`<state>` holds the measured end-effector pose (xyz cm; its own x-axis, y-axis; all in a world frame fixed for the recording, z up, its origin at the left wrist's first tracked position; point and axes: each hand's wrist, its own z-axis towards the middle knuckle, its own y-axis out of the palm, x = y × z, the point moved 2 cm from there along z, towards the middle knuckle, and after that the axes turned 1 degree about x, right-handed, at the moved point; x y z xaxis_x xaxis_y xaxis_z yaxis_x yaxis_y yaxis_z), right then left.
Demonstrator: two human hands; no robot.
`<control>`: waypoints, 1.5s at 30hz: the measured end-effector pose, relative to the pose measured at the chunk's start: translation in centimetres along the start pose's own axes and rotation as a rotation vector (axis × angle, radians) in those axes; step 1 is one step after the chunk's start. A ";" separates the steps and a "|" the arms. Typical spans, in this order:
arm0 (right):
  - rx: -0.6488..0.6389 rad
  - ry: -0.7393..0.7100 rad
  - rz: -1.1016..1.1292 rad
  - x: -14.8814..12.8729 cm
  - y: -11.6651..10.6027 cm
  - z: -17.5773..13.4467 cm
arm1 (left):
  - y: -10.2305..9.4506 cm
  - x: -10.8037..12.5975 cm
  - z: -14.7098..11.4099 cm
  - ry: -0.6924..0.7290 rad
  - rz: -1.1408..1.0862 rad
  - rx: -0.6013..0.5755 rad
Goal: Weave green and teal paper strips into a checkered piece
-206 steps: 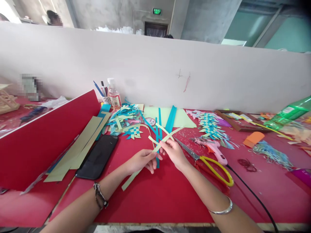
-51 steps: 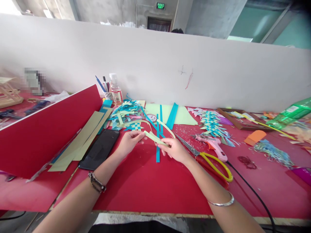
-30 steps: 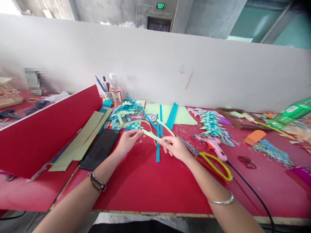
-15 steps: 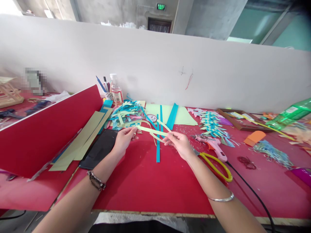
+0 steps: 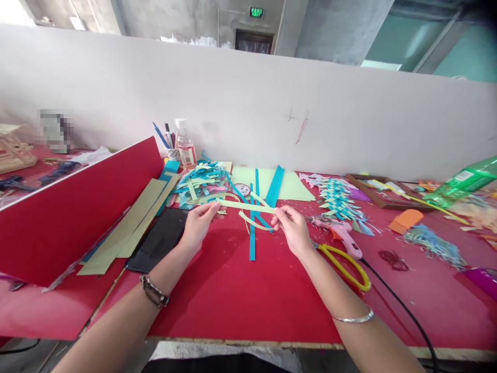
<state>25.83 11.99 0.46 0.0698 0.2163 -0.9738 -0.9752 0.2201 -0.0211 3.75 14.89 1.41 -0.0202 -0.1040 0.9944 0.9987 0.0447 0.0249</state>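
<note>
Pale green paper strip (image 5: pixel 245 206) stretched level above the red desk (image 5: pixel 233 295), each end pinched in a closed grip: left hand (image 5: pixel 199 224), right hand (image 5: pixel 292 228), apparently by thumb and fingertips.

Phone (image 5: pixel 155 239) left of strip (image 5: pixel 245 206); scissors (image 5: pixel 341 261) right.

Red tabletop (image 5: pixel 240 305): black phone (image 5: pixel 157 239) at left; yellow-handled scissors (image 5: pixel 341 260) and pink glue gun (image 5: pixel 344 235) at right; clear bottle (image 5: pixel 185 146) far left; green bottle (image 5: pixel 462 182) far right.
</note>
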 end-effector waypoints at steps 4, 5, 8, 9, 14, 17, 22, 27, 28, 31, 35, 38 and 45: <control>-0.004 -0.040 0.006 -0.5 -0.2 0.2 | 0.0 0.3 -0.1 0.040 0.027 -0.047; -0.013 -0.031 0.036 -0.7 -0.3 0.2 | 0.0 0.4 -0.1 0.064 0.042 -0.072; -0.098 0.011 0.150 -1.0 -0.5 0.0 | 0.0 0.6 -0.2 0.138 0.046 -0.154; -0.147 0.022 0.184 -1.1 -0.5 -0.2 | 0.0 0.6 -0.2 0.147 0.023 -0.184; -0.499 0.095 0.251 -0.9 -0.3 -1.5 | 0.6 -0.2 -0.4 0.042 -0.104 -0.416; -0.679 0.182 0.107 -0.8 0.4 -1.9 | 1.6 -0.5 -1.3 -0.058 -0.071 -0.653; -0.734 0.166 -0.201 -0.8 1.7 -1.9 | 2.6 -0.2 -3.0 0.067 0.274 -0.810; -0.666 0.080 -0.271 -0.6 2.0 -1.8 | 2.7 -0.4 -3.1 0.244 0.427 -0.796; -0.621 0.034 -0.277 -0.6 1.8 -1.6 | 2.7 -0.5 -2.9 0.242 0.428 -0.788; -0.412 -0.170 -0.399 -0.7 1.0 -0.9 | 2.1 -1.0 -1.9 0.212 0.449 -0.677; -0.311 -0.376 -0.748 0.1 -0.3 -0.1 | 0.4 -1.3 -0.4 0.205 0.642 -0.392; -0.319 -0.379 -0.883 0.8 -0.8 0.2 | -0.7 -1.0 0.3 0.309 0.879 -0.153; -0.074 -0.210 -0.166 -0.2 0.6 -0.1 | 0.6 -0.3 -0.4 0.286 0.541 -0.310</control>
<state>25.19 11.96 0.60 0.2648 0.3767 -0.8877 -0.9588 0.2007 -0.2009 4.39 14.53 1.08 0.4557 -0.4078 0.7912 0.8329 -0.1181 -0.5406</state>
